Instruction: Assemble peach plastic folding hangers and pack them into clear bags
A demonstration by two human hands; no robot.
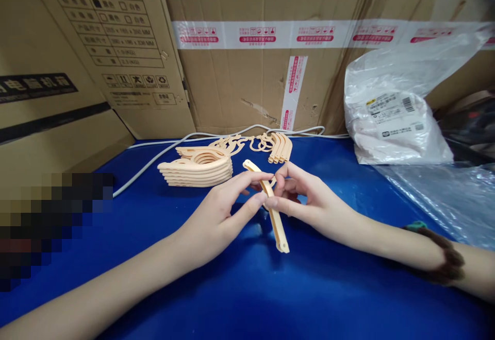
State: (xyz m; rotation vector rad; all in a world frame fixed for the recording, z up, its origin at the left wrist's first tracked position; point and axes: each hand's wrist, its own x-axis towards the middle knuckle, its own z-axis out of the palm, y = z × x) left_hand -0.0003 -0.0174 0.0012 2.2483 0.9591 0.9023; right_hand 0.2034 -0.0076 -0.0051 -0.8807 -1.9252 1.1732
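Note:
My left hand (228, 203) and my right hand (305, 193) meet near the middle of the view, both closed on a beige plastic folding hanger (277, 224). It is seen edge-on as a narrow slanted bar, with a small hole near its lower end. Thumbs and index fingers pinch it around its middle, and the fingers hide part of it there. Beyond my left hand lies a neat stack of similar beige hangers (197, 172). Farther back are a row of curved beige hanger arms (281, 147) and a cluster of loose hook-shaped pieces (232, 144).
A white cable (150, 170) runs along the back of the blue table (247, 299). Cardboard boxes (240, 82) wall off the back and left. At the right stand a labelled white plastic bag (398, 123) and a clear plastic sheet (436, 201). Something pixelated (50, 221) lies left.

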